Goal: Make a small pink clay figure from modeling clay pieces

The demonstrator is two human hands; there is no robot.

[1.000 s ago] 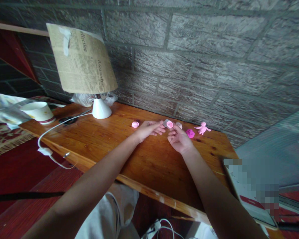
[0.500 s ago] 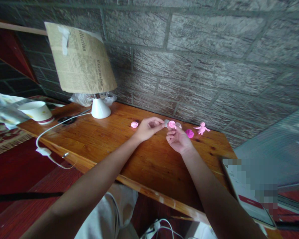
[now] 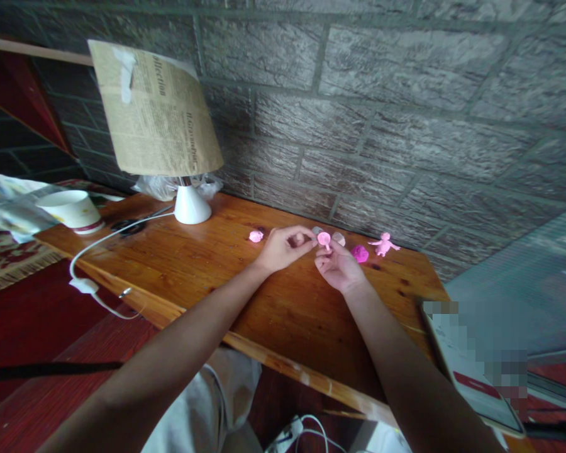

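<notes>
My right hand (image 3: 340,267) pinches a small pink piece of modelling clay (image 3: 324,239), a round flat disc with a short stem below it. My left hand (image 3: 285,246) is closed, its thumb and index fingertips meeting at the disc's left edge. Behind the fingers lie a greyish lump (image 3: 316,230) and a pale pinkish lump (image 3: 339,238). A magenta clay lump (image 3: 359,253) rests right of my right hand. Beyond it stands a pink clay figure (image 3: 383,244) with arms spread. Left of my left hand sits a light pink clay lump (image 3: 256,236).
On the wooden table (image 3: 283,314) stand a lamp (image 3: 192,206) with a newsprint shade and a paper cup (image 3: 73,212) at the left. A white cable (image 3: 101,233) crosses the left end. A tablet (image 3: 476,377) lies at the right edge; a brick wall (image 3: 283,132) is behind.
My left fingertips have moved slightly right, up to the disc's edge. The pink piece has tipped, so its stem now shows. The view has shifted a little.
</notes>
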